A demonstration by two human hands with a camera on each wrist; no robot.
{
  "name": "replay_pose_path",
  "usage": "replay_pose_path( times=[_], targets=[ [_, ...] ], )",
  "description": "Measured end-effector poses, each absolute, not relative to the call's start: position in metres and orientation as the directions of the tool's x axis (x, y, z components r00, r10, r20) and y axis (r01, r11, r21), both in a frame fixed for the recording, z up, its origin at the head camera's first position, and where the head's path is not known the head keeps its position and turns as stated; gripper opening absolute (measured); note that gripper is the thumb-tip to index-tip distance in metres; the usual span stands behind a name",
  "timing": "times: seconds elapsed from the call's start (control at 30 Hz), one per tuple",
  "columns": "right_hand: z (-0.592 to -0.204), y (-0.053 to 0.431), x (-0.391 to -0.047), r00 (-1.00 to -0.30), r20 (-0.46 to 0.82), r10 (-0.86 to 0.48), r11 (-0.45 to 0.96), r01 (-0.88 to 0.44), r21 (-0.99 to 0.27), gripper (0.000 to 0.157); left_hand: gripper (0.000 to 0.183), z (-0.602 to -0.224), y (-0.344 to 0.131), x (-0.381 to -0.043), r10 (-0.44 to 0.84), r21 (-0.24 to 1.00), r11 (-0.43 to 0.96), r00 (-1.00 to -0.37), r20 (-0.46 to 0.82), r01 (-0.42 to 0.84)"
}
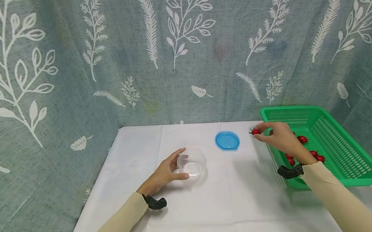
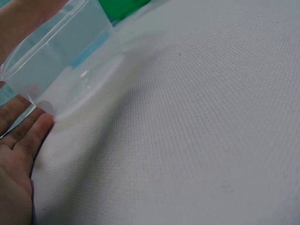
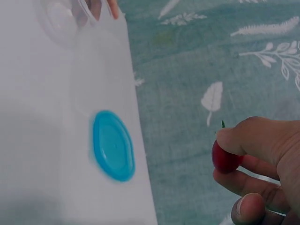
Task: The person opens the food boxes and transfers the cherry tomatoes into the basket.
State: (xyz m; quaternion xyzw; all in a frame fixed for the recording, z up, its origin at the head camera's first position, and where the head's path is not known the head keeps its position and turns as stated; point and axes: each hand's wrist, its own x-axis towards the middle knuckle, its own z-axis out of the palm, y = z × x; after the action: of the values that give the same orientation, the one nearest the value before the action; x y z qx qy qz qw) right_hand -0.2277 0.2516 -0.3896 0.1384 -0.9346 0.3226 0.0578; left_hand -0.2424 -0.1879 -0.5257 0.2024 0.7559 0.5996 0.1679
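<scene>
A clear round plastic container stands on the white cloth, its mouth facing up. My left hand holds it from the left, thumb on the near side and fingers round the far side; in the left wrist view, fingertips meet its lower edge. To the right, my right hand pinches a small red cherry tomato with a green stem between thumb and fingers. That hand is raised over the left rim of a green basket, where several more cherry tomatoes lie.
A blue lid lies flat on the white tablecloth, between the container and the basket. A grey-green curtain with white leaf prints hangs behind the table and along both sides.
</scene>
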Motion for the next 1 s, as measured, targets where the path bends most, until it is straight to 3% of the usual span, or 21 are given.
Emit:
replay_pose_path(
  times=[0.63, 1.0],
  targets=[
    [-0.393, 0.32, -0.213, -0.981, 0.165, -0.101, 0.82, -0.176, -0.544, 0.044, 0.103, -0.524, -0.19, -0.243, 0.516, 0.977, 0.193, -0.856, -0.018, 0.096],
    [-0.398, 0.34, -0.212, -0.995, 0.053, -0.085, 0.838, -0.1, -0.537, 0.054, 0.103, -0.524, -0.189, -0.243, 0.543, 0.979, 0.164, -0.84, 0.011, 0.119]
  ],
)
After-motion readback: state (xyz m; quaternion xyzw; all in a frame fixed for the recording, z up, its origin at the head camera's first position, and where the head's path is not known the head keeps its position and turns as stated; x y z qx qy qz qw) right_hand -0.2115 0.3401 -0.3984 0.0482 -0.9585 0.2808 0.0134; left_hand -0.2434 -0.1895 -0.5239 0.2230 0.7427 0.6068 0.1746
